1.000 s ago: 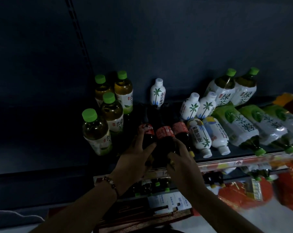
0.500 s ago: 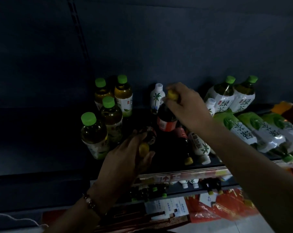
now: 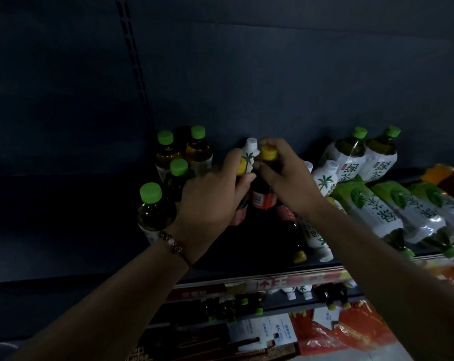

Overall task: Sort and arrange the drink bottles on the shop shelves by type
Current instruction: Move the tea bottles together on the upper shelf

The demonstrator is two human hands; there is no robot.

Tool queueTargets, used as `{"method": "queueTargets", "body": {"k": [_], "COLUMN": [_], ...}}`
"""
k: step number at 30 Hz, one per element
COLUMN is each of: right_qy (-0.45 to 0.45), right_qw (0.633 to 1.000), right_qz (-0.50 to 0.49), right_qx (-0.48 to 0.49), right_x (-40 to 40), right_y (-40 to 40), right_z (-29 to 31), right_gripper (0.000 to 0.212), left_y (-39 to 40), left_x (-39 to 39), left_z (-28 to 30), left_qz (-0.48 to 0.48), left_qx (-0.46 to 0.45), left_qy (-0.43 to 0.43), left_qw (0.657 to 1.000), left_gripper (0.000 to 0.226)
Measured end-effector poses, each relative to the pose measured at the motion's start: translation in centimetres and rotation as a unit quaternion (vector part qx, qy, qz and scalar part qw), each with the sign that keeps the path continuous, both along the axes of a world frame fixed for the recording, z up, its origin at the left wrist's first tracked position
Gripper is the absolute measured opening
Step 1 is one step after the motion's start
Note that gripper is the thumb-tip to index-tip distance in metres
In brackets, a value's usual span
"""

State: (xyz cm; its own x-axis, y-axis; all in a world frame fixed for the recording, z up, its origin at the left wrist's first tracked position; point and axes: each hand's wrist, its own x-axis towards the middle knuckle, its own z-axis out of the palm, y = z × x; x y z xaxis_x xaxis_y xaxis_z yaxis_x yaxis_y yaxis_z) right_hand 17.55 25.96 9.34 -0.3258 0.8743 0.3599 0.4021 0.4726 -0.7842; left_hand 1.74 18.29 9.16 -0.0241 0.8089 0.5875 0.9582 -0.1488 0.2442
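My left hand (image 3: 215,194) grips the neck of an upright dark cola bottle (image 3: 240,212) with a yellow cap and red label. Beside it, my right hand (image 3: 286,175) holds a second upright cola bottle (image 3: 263,199) by its yellow-capped top. Both stand near the back of the dark shelf (image 3: 246,259), just in front of an upright white coconut-drink bottle (image 3: 249,152). A third cola bottle (image 3: 295,233) lies on its side, cap toward the shelf's front edge.
Several green-capped tea bottles (image 3: 153,207) stand at the left. White coconut bottles (image 3: 325,178) and large green tea bottles (image 3: 351,155) stand at the back right; more green tea bottles (image 3: 372,207) lie flat. A lower shelf (image 3: 272,298) holds more bottles and red packages.
Both hands lifted cola bottles from lying flat to upright. The right one was stood up first, and the left hand has now brought its bottle up beside it at the back.
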Motion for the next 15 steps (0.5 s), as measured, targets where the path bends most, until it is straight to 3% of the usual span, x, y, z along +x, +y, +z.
{"method": "queueTargets", "body": {"k": [8, 15], "right_qy": [0.013, 0.025], "right_qw": [1.0, 0.999], "right_qz": [-0.026, -0.043], "right_qx": [-0.001, -0.023], "right_x": [0.8, 0.6], "right_y": [-1.6, -2.0], "right_z": [-0.5, -0.1], "right_gripper": [0.037, 0.035], "left_y": [-0.4, -1.2], "left_x": [-0.7, -1.3], "left_z": [-0.6, -1.4], "left_qz": [-0.05, -0.078], "left_qx": [-0.056, -0.029], "left_qy": [-0.059, -0.114], "left_qw": [0.995, 0.99], "left_gripper": [0.066, 0.068]}}
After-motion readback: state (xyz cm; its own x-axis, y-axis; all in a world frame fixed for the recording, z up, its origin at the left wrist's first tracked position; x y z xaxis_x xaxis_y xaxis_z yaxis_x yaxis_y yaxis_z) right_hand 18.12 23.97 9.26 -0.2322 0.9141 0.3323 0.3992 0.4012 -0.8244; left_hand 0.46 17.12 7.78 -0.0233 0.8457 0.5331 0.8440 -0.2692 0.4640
